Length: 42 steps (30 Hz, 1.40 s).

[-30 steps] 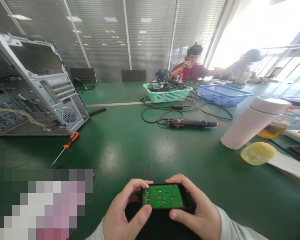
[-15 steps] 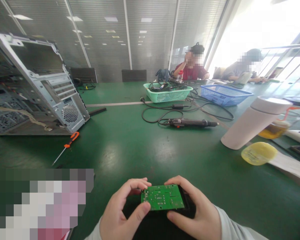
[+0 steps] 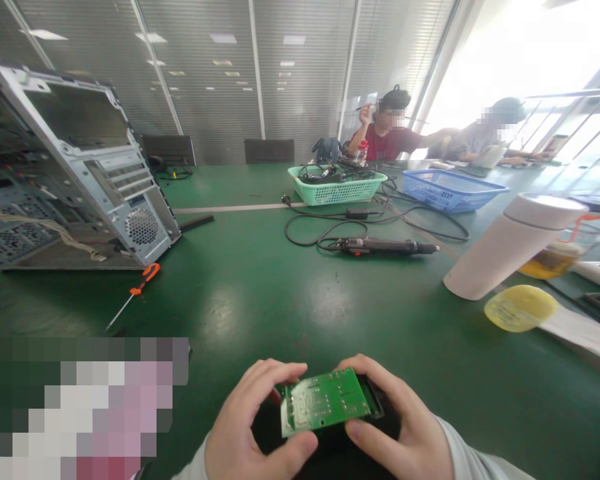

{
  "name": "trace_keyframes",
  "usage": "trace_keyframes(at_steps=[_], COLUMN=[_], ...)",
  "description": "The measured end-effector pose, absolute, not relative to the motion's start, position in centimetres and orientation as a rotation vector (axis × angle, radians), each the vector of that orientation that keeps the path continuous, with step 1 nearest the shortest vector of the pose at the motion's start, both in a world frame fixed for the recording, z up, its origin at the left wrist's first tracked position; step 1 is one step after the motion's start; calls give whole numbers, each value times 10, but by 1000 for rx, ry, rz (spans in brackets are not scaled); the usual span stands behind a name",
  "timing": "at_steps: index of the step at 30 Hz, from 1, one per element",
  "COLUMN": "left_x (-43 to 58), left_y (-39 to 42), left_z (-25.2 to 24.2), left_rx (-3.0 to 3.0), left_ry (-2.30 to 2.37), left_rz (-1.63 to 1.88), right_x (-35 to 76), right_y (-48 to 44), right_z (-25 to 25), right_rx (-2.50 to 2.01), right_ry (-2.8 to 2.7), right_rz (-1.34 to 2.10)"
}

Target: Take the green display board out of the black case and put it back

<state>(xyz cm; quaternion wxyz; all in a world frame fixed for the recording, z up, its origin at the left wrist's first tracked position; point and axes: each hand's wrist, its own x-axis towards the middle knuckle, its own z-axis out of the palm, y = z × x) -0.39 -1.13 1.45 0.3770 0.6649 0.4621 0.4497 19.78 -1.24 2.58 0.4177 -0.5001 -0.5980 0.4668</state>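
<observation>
While left hand (image 3: 253, 417) and right hand (image 3: 397, 420) pinch green circuit board (image 3: 325, 401) by edges, fingers curled, board sits tilted at 6 o'clock over black casing (image 3: 373, 398); orange-handled screwdriver (image 3: 141, 281) at 10 o'clock.

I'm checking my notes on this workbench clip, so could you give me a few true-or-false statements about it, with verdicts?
1. The left hand and right hand both hold a green circuit board. True.
2. The right hand holds an orange-handled screwdriver. False: it lies on the green table, near an open computer case.
3. A teal plastic basket holds black cables. True.
4. A blue plastic basket sits inside the teal one. False: it stands apart, to the teal basket's right.
5. An electric screwdriver lies on the table in front of the teal basket. True.
</observation>
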Motion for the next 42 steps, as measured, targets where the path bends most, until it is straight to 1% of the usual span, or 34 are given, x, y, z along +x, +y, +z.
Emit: trace_keyframes(at_steps=[6,14,25,34,42], left_x=[-2,-6,-7,-7,-7], left_y=[-9,-10,-9,-11,-10], left_z=[21,13,16,13,13], left_rx=[1777,1744,1730,1740,1725], left_ry=[1205,1157,1148,1158,1136], left_rz=[1050,1097,1090,1105,1092], right_x=[195,198,203,208,207], right_y=[-11,-13,-17,-15,-14], right_z=[30,18,8,-3,-4], right_rx=[-1229,-1209,-1273,-1143,-1119], right_ry=[-1530,-1473,-1493,-1599,-1574], right_rz=[1166,1152,1106,1074,1208])
